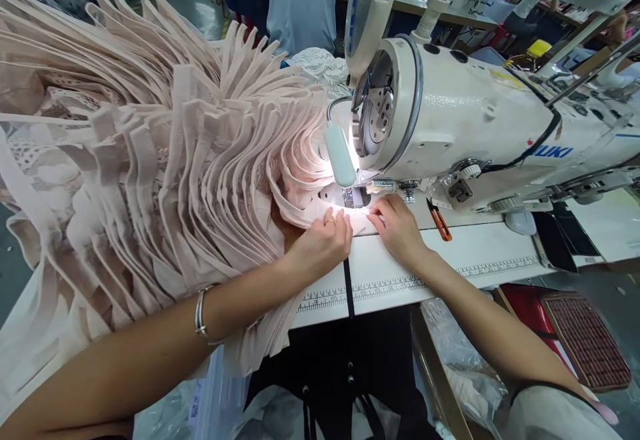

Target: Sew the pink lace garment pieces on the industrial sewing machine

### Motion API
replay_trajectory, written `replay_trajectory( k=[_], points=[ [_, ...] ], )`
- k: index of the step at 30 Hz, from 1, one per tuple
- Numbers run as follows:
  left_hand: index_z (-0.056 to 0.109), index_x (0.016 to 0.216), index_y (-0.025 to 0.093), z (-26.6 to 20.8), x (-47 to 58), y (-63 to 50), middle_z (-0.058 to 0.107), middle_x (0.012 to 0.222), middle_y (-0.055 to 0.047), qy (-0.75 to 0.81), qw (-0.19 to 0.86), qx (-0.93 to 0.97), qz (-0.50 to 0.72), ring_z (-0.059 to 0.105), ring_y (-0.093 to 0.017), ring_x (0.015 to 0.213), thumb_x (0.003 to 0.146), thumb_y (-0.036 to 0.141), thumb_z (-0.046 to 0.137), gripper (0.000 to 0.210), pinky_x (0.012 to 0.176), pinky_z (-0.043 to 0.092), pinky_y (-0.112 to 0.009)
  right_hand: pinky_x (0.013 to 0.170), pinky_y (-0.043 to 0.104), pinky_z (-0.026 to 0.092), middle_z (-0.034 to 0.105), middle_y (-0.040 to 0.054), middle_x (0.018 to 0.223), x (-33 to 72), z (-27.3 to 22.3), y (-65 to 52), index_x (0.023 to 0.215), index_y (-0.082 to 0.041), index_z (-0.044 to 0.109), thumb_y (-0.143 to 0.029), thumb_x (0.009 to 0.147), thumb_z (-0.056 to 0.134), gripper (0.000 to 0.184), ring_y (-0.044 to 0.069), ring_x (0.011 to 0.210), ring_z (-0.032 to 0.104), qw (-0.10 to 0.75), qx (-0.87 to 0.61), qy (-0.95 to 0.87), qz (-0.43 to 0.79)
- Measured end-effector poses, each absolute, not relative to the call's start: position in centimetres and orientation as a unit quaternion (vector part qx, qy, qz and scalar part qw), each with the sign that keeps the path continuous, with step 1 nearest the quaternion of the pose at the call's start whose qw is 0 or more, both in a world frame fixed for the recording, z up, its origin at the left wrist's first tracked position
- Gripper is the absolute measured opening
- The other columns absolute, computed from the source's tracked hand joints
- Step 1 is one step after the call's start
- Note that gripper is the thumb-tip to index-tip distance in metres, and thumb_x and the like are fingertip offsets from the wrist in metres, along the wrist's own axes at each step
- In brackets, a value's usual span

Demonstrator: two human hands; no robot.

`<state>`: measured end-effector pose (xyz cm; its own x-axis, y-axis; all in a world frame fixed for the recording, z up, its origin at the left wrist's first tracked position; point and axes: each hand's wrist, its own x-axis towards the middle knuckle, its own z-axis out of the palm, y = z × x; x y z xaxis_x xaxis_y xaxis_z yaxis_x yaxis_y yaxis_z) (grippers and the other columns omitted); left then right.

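A pale pink fabric piece [361, 223] lies under the lit needle area of a white sewing machine [460, 110]. My left hand [325, 240] has its fingers closed on the fabric, just in front of the presser foot [349, 197]. On the right, my right hand [395, 227] pinches the fabric's edge between thumb and fingers. Left of the needle, a long row of folded pale pink garments [200, 180] with straps and lace joins up to the piece at the machine. A pale green lamp [340, 155] partly hides the needle.
Orange thread snips [439, 220] lie on the machine bed, right of my hand. A printed ruler strip [390, 286] runs along the white table's front edge. A person in a blue shirt [302, 3] is behind the machine. A red stool [530, 313] stands at lower right.
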<state>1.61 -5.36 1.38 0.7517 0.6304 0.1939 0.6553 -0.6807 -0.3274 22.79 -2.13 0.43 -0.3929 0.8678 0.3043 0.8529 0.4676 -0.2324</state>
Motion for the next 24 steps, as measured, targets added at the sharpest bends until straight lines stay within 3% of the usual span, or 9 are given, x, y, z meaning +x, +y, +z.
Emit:
replay_trajectory(
  k=[2,7,10,14,18,21,24],
  points=[
    [0.062,0.126,0.000,1.4,1.4,-4.8,0.071,0.117,-0.025,-0.374,0.175,-0.910,-0.041,0.070,-0.031,0.110,0.093,-0.004,0.038,0.041,0.073,0.059,-0.037,0.080,0.039,0.049,0.065,0.0098,0.095,22.6,0.3,-2.1,0.095,-0.022,0.064,-0.025,0.099,0.046,0.019,0.027,0.090,0.058,0.194,-0.529,-0.826,0.007],
    [0.060,0.125,-0.003,1.1,1.1,-3.9,0.071,0.117,-0.023,-0.338,0.153,-0.924,-0.087,0.066,-0.028,0.116,0.095,-0.004,0.040,0.037,0.100,0.052,-0.039,0.077,0.036,0.046,0.068,0.0126,0.095,22.5,1.1,-2.3,0.099,-0.018,0.067,-0.018,0.100,0.037,0.029,0.026,0.086,0.059,0.125,-0.533,-0.836,-0.035],
    [0.060,0.126,-0.001,1.1,1.2,-4.0,0.069,0.122,-0.021,-0.338,0.153,-0.925,-0.080,0.065,-0.026,0.118,0.096,-0.003,0.040,0.036,0.097,0.053,-0.036,0.066,0.034,0.042,0.070,0.0163,0.102,22.3,2.3,-2.0,0.107,-0.015,0.066,-0.009,0.094,0.038,0.031,0.026,0.077,0.061,0.030,-0.572,-0.818,-0.055],
    [0.060,0.126,0.000,1.3,1.5,-4.1,0.067,0.128,-0.021,-0.329,0.145,-0.931,-0.062,0.066,-0.026,0.117,0.096,-0.003,0.037,0.037,0.095,0.054,-0.036,0.062,0.034,0.037,0.073,0.0129,0.085,21.1,3.7,-1.1,0.116,-0.017,0.062,-0.015,0.096,0.042,0.029,0.026,0.069,0.063,-0.054,-0.613,-0.788,-0.015],
    [0.059,0.128,0.003,1.0,1.0,-3.5,0.068,0.130,-0.019,-0.378,0.077,-0.916,-0.109,0.065,-0.025,0.121,0.098,0.001,0.041,0.035,0.100,0.054,-0.036,0.064,0.034,0.036,0.073,0.0107,0.081,19.1,3.3,-1.0,0.112,-0.019,0.059,-0.030,0.102,0.039,0.026,0.029,0.072,0.065,-0.030,-0.617,-0.785,0.044],
    [0.058,0.130,0.008,0.4,0.6,-3.1,0.068,0.131,-0.014,-0.447,-0.023,-0.871,-0.201,0.066,-0.021,0.121,0.099,0.006,0.041,0.035,0.102,0.055,-0.035,0.065,0.034,0.035,0.073,0.0119,0.083,18.4,2.6,-1.4,0.113,-0.016,0.057,-0.027,0.100,0.038,0.026,0.028,0.072,0.064,-0.006,-0.632,-0.774,0.043],
    [0.057,0.134,0.013,-0.2,0.6,-3.4,0.067,0.137,-0.009,-0.402,-0.072,-0.882,-0.235,0.062,-0.018,0.128,0.098,0.003,0.036,0.043,0.107,0.053,-0.034,0.063,0.032,0.031,0.072,0.0112,0.083,18.5,2.3,-1.7,0.113,-0.016,0.056,-0.019,0.093,0.042,0.024,0.028,0.070,0.062,-0.004,-0.632,-0.773,0.051]
  ],
)
